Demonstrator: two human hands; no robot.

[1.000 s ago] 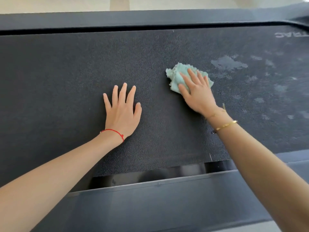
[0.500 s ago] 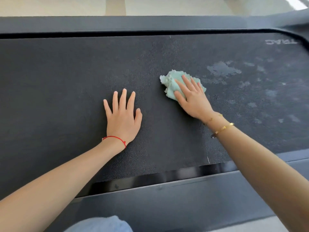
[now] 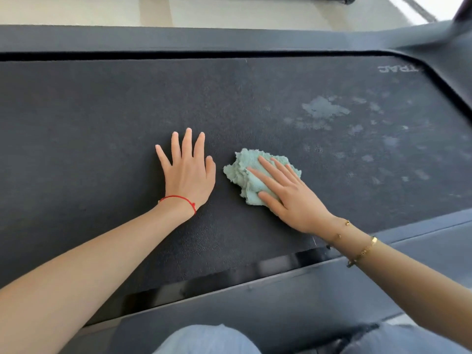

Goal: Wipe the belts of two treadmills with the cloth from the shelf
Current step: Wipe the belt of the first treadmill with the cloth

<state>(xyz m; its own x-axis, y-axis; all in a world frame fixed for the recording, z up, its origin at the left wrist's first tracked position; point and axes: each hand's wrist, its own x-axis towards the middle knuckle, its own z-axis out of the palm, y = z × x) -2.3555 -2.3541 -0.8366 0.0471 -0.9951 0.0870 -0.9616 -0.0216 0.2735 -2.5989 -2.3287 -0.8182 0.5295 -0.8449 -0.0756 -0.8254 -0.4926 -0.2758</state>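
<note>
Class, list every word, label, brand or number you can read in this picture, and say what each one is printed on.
"TRAC" – pale letters, seen upside down and mirrored, printed on the dark textured treadmill belt near its far right corner; the word may run on, but blur hides any more.
No readable text on the crumpled mint-green cloth, the thin red string bracelet or the gold chain bracelets.

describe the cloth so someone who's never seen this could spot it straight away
Start at the wide dark treadmill belt that fills the view. Near its middle lie two hands: the left hand flat on bare belt, the right hand pressing on a crumpled cloth. It is pale green and fluffy, the only soft, light thing on the belt, left of the pale patches.
</note>
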